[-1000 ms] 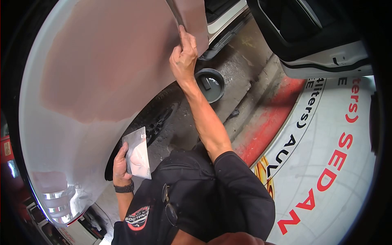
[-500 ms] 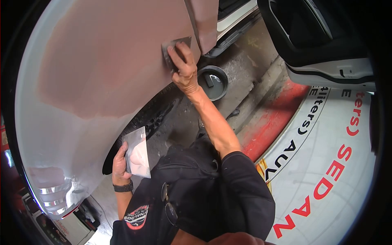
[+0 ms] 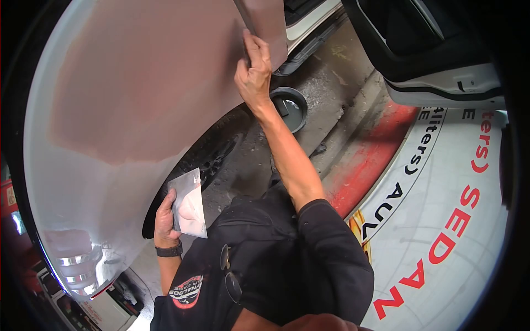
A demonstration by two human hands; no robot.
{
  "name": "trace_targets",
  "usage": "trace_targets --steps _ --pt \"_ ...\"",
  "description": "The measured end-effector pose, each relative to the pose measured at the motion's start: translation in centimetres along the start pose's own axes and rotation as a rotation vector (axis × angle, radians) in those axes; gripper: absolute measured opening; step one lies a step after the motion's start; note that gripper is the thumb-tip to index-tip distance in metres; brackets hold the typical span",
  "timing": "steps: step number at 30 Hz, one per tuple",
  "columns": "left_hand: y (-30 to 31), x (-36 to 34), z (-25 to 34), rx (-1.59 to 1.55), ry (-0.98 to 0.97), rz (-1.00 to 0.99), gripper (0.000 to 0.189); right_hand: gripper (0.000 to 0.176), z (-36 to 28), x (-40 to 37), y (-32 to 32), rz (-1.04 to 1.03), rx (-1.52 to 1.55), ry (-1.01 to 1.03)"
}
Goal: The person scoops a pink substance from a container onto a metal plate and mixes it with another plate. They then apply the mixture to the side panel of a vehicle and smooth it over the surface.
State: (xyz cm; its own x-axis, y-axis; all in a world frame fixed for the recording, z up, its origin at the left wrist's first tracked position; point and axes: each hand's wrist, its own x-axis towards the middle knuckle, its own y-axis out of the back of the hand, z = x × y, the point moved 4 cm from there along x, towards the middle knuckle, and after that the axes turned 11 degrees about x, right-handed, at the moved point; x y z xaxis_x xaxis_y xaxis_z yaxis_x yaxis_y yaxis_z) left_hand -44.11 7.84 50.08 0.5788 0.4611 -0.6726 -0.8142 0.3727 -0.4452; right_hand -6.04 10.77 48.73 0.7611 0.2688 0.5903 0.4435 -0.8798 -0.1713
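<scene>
My left hand is closed on a flat metal plate with pale pink putty spread over its face. It sits low beside the car's wheel arch. Up at the car panel, my right hand grips a thin putty spreader, seen almost edge-on and largely hidden by the fingers. The spreader is at the panel near the seam beside the door opening. A broad pinkish-brown coat covers much of the white bodywork around it.
Below the panel, a round dark basin with water and a small block stands on the wet floor. An open car door juts in at upper right. A lettered white banner and a red-painted kerb lie to the right.
My right hand and the spreader have moved up towards the panel seam, and the spreader has turned from flat view to edge-on. My left hand still holds the plate, in nearly the same place.
</scene>
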Motion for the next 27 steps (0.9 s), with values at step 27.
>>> trace_targets --steps 27 --pt "0.1 0.0 -0.7 -0.001 0.013 0.038 0.045 0.064 0.3 -6.6 -1.4 -0.139 -0.104 0.090"
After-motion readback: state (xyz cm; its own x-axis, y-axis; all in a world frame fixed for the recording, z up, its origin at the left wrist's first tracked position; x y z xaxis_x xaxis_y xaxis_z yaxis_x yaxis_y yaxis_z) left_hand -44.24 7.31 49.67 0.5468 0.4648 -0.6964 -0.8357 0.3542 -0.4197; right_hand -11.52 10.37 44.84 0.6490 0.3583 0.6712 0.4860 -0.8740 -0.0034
